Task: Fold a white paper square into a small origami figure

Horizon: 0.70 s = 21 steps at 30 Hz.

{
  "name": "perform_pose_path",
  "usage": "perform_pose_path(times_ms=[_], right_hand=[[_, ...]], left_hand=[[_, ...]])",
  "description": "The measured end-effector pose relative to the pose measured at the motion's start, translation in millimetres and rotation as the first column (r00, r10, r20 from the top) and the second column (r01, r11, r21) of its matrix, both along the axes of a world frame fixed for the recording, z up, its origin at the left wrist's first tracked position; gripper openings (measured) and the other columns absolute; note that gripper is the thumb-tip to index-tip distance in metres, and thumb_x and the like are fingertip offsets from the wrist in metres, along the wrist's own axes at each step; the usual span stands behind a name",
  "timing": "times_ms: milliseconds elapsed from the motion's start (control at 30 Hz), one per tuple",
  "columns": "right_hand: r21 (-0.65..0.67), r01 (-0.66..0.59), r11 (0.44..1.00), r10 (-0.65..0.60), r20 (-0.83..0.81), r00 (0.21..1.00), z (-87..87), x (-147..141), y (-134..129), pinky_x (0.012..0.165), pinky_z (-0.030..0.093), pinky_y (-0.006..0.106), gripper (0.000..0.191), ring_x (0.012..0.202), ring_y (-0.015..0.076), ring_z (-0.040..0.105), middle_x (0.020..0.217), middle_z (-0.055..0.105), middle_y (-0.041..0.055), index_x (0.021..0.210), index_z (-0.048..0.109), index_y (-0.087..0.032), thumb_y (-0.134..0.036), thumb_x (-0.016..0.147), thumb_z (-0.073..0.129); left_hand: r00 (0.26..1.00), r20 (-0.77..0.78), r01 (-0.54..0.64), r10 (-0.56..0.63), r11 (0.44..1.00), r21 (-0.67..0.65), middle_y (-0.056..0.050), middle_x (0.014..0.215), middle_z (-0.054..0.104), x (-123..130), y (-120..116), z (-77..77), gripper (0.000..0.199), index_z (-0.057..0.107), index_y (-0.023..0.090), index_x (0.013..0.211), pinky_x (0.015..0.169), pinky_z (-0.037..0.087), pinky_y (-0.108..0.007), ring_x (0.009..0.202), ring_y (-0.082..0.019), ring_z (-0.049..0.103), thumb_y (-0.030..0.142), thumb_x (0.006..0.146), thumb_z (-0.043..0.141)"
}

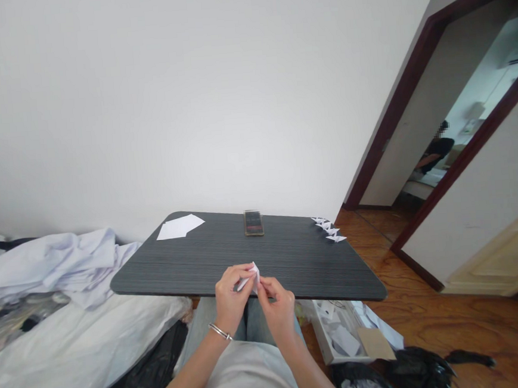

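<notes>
The near edge of the dark grey wood-grain table (305, 268) runs just below the hands, and a wide bare stretch of tabletop lies beyond them. Its far left corner holds loose white paper sheets (179, 226), and a blurred phone (253, 222) lies at the far edge. Small folded paper pieces (329, 229) line the far right corner. The left hand (233, 297), a metal bangle (220, 332) on its wrist, and the right hand (277, 306) are both curled closely, fingertips pinching a small folded white paper (250, 277) between them, just over the table's near edge. Beyond the near right edge, a cardboard box of paper scraps (337, 331) sits on the wooden floor (434, 317). Rumpled white bedding (61, 359) crowds the table's left side.
</notes>
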State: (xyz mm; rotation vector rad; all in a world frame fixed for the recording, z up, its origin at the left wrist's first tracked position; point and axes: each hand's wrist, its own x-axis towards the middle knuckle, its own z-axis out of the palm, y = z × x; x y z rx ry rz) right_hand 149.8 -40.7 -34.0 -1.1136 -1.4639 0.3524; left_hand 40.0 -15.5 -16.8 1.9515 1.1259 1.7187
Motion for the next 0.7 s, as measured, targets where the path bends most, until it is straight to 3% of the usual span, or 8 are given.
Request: perform_pose_path(times_ms=[233,700], right_hand=[[-0.066,0.018,0.998,-0.023,-0.082,0.996,-1.6,4.1,3.3,0.051,0.047,0.022,0.016,0.051,0.0137,0.058,0.059,0.061,0.0013,0.073,0.054,-0.017,-0.027,0.082,0.045],[-0.095,-0.009,0.995,-0.003,-0.131,0.991,1.1,8.6,6.0,0.050,0.046,0.020,0.016,0.051,0.0123,0.056,0.058,0.058,0.0000,0.070,0.053,-0.017,-0.025,0.081,0.045]], left_hand=[[0.993,-0.088,0.084,-0.080,0.995,0.044,-0.007,0.094,0.065,0.6,-2.3,2.5,0.013,0.065,0.019,0.084,0.077,0.049,-0.034,0.088,-0.019,0.059,0.017,0.074,0.057],[0.970,-0.223,0.140,-0.095,0.971,0.193,-0.008,0.091,0.067,-1.7,-0.5,-1.8,0.013,0.064,0.019,0.083,0.074,0.051,-0.034,0.087,-0.018,0.060,0.014,0.076,0.054]])
